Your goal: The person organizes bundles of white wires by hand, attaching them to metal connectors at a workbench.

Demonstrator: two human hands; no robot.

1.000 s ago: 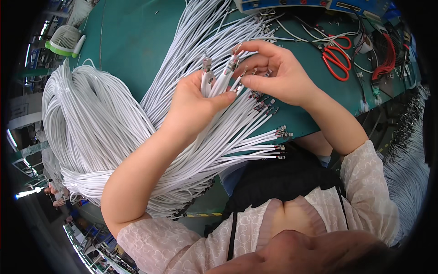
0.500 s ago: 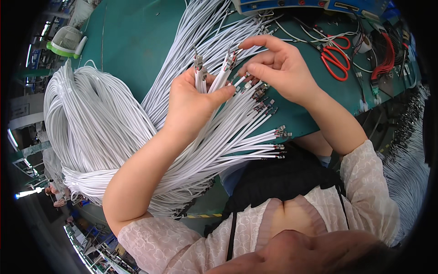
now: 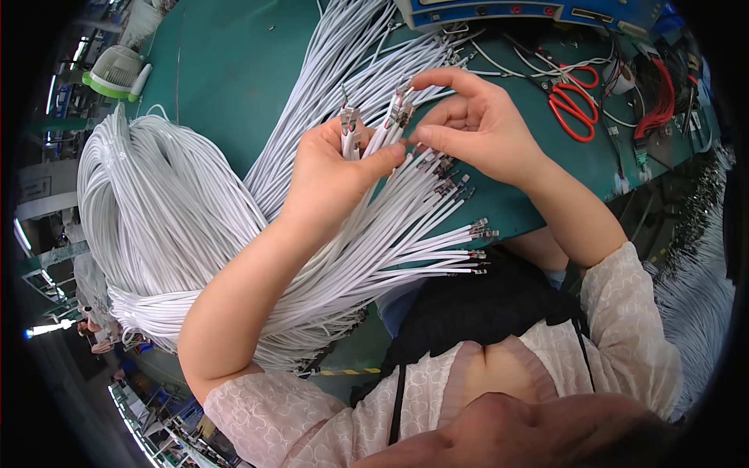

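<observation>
My left hand is closed around a small bunch of white cables, their ends pointing up past the thumb. Metal connectors tip these ends, split into two clusters on either side of the fingers. Close by on the right is my right hand, its index fingertip at the right cluster's connectors. Its thumb and middle finger come together lower down at a white cable end, partly hidden. Beneath both hands spreads a large loose fan of white cables with connectors at its right ends.
A thick coiled bundle of white cables lies left on the green table, with more cables behind my hands. Red-handled scissors, red wires and a blue device are at the right back. A small green-and-white fan stands far left.
The held cable ends have shifted slightly right and down. My right thumb has moved a little down and left, and my index fingertip stays by the right cluster.
</observation>
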